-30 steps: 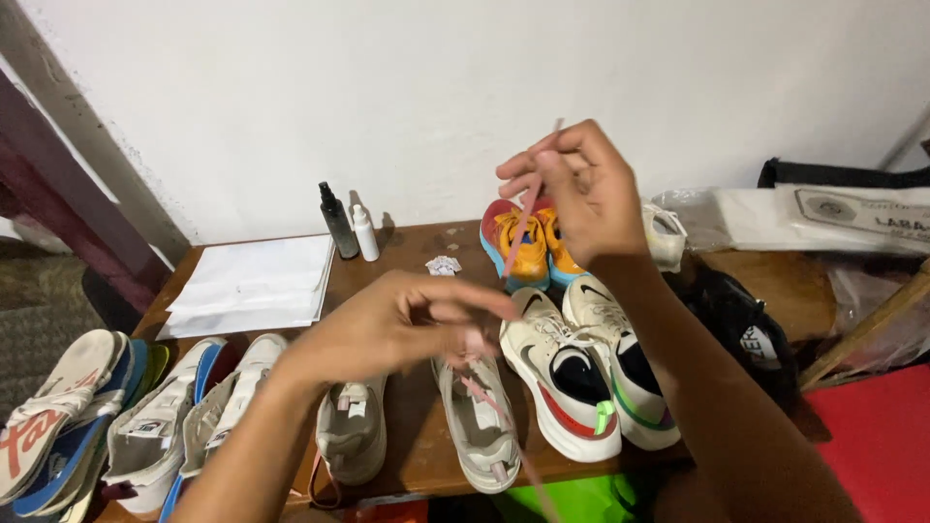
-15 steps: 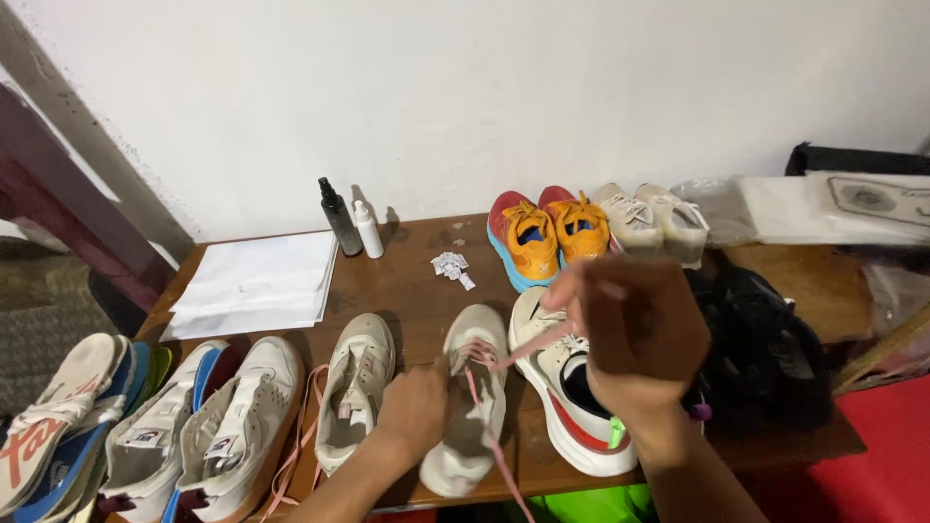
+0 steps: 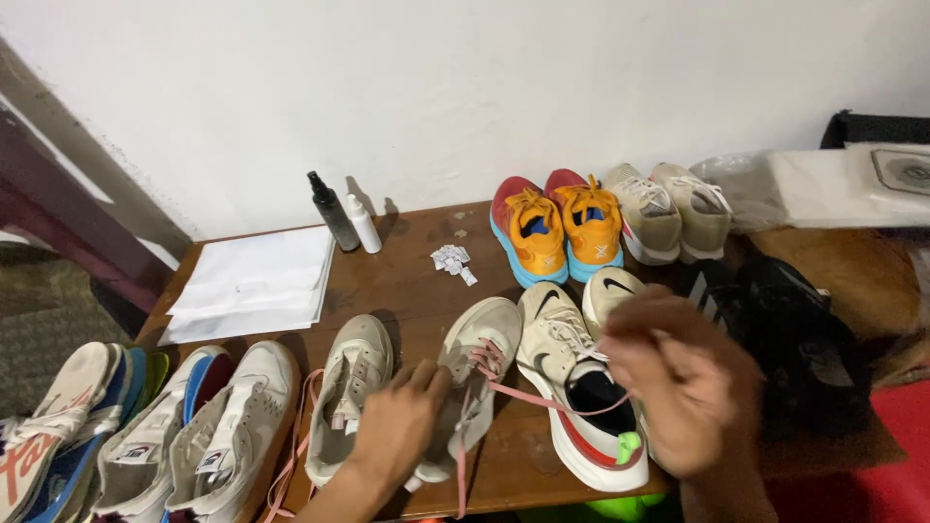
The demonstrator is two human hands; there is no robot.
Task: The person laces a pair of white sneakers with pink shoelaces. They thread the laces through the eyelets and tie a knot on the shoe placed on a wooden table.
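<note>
Two hands lower | left hand steadies beige shoe | right hand fingers grip pink lace

A white flat package with a dark label lies at three o'clock; small white sachets sit mid-tabletop, twelve o'clock of the hands.

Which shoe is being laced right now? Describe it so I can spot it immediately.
On the brown wooden table, look along the front edge. It is the beige sneaker under the left hand, beside a matching sneaker. Only this one has a pink lace stretched to the right hand.
</note>
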